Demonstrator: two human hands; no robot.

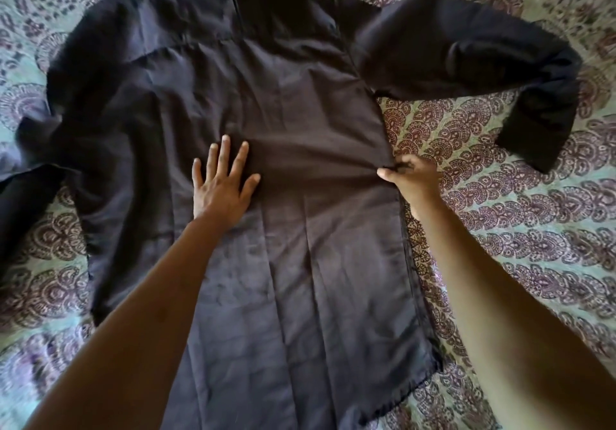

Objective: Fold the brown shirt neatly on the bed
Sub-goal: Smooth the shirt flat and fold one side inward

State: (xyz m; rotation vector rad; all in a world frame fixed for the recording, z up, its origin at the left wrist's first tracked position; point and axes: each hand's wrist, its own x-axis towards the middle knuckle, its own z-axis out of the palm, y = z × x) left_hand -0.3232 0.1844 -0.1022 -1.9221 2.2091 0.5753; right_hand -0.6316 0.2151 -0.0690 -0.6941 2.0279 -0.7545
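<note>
The dark brown shirt (286, 103) lies spread out on the bed, collar end far from me, hem near me. Its right sleeve (500, 73) bends out and down to the right; its left sleeve (30, 169) trails off the left side. My left hand (221, 183) rests flat on the middle of the cloth, fingers spread. My right hand (411, 179) pinches the shirt's right side edge, and wrinkles run from that pinch toward the left hand.
The bedsheet (533, 229) is pale green with a purple paisley print and shows all around the shirt. Both my bare forearms reach in from the bottom of the view.
</note>
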